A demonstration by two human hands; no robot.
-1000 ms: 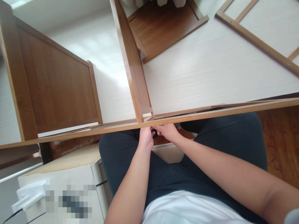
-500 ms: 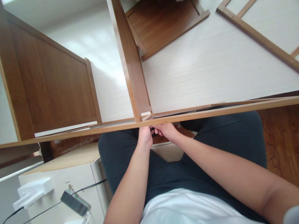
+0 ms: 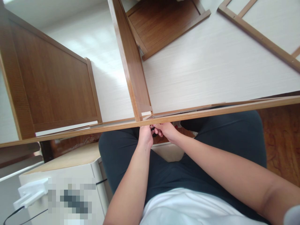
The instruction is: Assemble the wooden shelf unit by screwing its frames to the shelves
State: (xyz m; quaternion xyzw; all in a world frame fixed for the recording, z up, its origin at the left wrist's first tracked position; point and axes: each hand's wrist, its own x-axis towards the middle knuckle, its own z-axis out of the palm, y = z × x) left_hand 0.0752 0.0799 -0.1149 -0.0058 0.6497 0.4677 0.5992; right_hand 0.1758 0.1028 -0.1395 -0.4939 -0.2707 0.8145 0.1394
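Observation:
My left hand (image 3: 145, 136) and my right hand (image 3: 168, 132) meet just under the front rail (image 3: 199, 113) of a wooden frame, close to the foot of an upright wooden divider (image 3: 133, 62). The fingers of both are curled together, and their tips are partly hidden beneath the rail. Between them shows a bit of a small dark object (image 3: 153, 132), too covered to name. A short white strip (image 3: 146, 113) sits above the rail at the divider's base.
A framed brown panel (image 3: 53, 72) stands at left. Another panel (image 3: 166, 26) leans behind the divider, and a slatted wooden frame (image 3: 260, 39) lies far right on the white surface (image 3: 199, 68). A pale cabinet (image 3: 67, 156) with a white plug (image 3: 32, 192) is at lower left.
Both hands stay at almost the same spot under the rail. The view shifts very slightly, and a blurred patch now covers the device on the lower-left cabinet.

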